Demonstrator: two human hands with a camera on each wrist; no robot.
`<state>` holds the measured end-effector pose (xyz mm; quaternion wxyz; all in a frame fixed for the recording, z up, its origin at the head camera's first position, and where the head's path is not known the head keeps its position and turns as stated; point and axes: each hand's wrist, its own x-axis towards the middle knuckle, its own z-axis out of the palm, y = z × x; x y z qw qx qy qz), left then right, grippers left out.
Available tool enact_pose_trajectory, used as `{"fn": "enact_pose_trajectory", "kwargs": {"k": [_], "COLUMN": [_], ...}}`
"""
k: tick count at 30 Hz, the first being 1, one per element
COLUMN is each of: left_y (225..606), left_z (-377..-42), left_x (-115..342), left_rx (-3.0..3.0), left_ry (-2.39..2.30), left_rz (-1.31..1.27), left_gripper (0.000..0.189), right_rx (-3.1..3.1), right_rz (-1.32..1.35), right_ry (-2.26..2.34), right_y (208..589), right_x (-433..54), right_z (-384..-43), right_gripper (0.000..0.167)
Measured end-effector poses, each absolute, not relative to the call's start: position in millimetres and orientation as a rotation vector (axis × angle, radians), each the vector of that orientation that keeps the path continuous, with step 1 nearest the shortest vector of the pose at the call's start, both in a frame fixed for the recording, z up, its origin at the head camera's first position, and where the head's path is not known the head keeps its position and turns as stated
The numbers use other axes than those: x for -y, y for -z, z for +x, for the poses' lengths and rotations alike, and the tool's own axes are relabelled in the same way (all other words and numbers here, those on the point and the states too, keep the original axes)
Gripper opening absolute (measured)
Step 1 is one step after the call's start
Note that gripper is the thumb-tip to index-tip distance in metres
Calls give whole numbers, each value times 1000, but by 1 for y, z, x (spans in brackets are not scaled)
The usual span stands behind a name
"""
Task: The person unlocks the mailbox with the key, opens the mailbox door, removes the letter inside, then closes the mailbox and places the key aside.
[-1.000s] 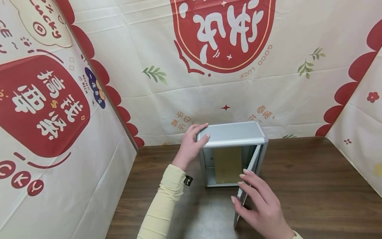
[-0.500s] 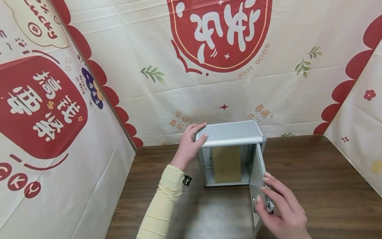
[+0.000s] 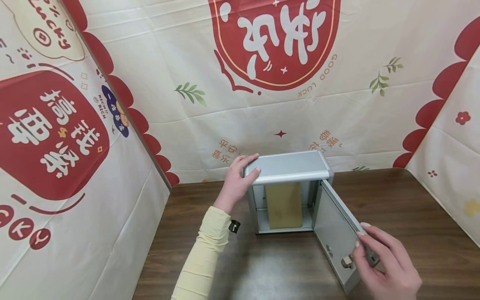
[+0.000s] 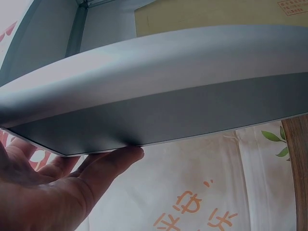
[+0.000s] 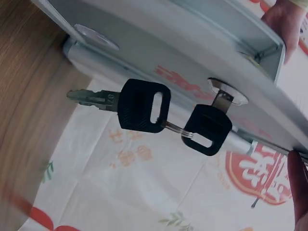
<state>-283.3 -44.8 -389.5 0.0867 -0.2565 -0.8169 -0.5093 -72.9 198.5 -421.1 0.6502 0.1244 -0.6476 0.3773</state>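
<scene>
A grey metal box [image 3: 288,166] with a hinged front door [image 3: 335,227] stands on the table, its door swung out to the right. My left hand [image 3: 236,181] grips the box's top left corner. With thumb and fingertips, my right hand [image 3: 391,260] pinches the door's free edge near the latch [image 3: 347,261]. Inside the box a tan envelope [image 3: 283,206] leans upright. On the door's outer face, in the right wrist view, one black-headed key [image 5: 209,130] sits in the lock; a second key [image 5: 144,106] hangs from it by a small ring.
The brown wooden table [image 3: 378,200] extends on both sides of the box. A printed cloth [image 3: 240,112] hangs close behind it, with more cloth walls at the left [image 3: 123,200] and right. A dark band is on the left wrist.
My right hand has drawn the door outward to the right, from partly ajar to wide, showing its inner face and latch. My left hand has stayed on the box corner.
</scene>
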Motion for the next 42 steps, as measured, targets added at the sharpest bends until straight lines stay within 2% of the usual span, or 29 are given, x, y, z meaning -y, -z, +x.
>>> {"fn": "enact_pose_trajectory", "kwargs": {"k": [9, 22, 42], "left_y": [389, 389, 388], "left_z": [-285, -284, -285], "left_x": [45, 46, 48], "left_rx": [2440, 2456, 2479], "left_ry": [1499, 1512, 1514], "left_rz": [-767, -736, -766], "left_gripper": [43, 42, 43], "right_rx": [1516, 1665, 1831], "right_rz": [159, 21, -131], "right_ry": [-873, -798, -751], "right_y": [421, 438, 439], "right_x": [-221, -251, -267], "right_z": [-73, -75, -77], "right_gripper": [22, 27, 27]}}
